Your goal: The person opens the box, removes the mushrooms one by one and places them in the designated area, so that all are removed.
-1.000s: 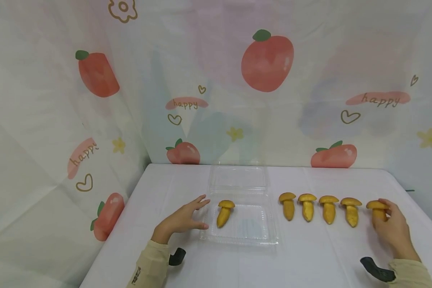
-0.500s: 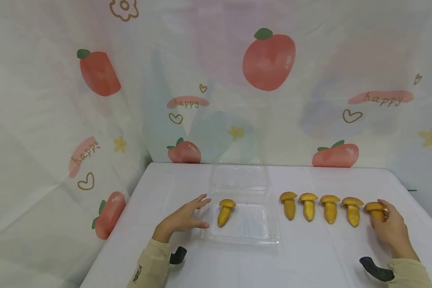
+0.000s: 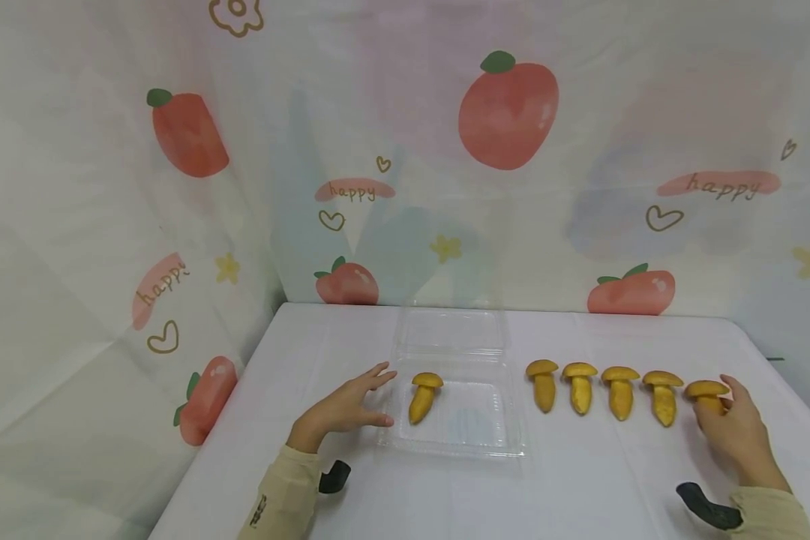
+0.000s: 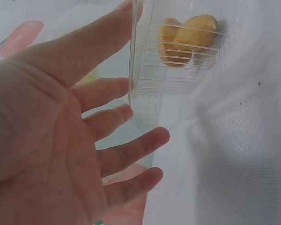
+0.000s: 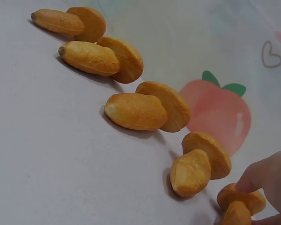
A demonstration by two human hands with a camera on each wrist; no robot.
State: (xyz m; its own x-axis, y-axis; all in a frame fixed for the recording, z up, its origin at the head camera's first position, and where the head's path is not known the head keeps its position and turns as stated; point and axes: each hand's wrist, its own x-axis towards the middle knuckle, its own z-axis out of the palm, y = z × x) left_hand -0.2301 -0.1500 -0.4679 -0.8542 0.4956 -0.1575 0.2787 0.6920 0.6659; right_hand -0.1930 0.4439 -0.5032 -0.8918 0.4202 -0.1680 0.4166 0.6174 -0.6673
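At the right end of a row of yellow-brown mushrooms, my right hand [image 3: 736, 431] pinches the last mushroom [image 3: 706, 390] between thumb and fingers; its lower stem is partly covered by the hand. The right wrist view shows the fingertips at that mushroom's cap [image 5: 239, 196]. My left hand [image 3: 340, 409] spreads its fingers at the left side of a clear plastic clamshell box [image 3: 472, 451]. In the left wrist view, the thumb and fingers lie right at the box's rim [image 4: 132, 56]. One mushroom [image 3: 424, 399] lies inside the box, near its left side.
Several other mushrooms [image 3: 621, 394] lie in the row, caps toward the back. The clamshell's lid [image 3: 451, 331] lies folded back toward the wall. A printed cloth backdrop [image 3: 439, 112] rises behind the white table [image 3: 567, 495]. Black straps [image 3: 709, 508] hang by both wrists.
The mushroom at my right hand has shifted slightly left, closer to the row. My left hand has stayed beside the box. The head view has moved a little.
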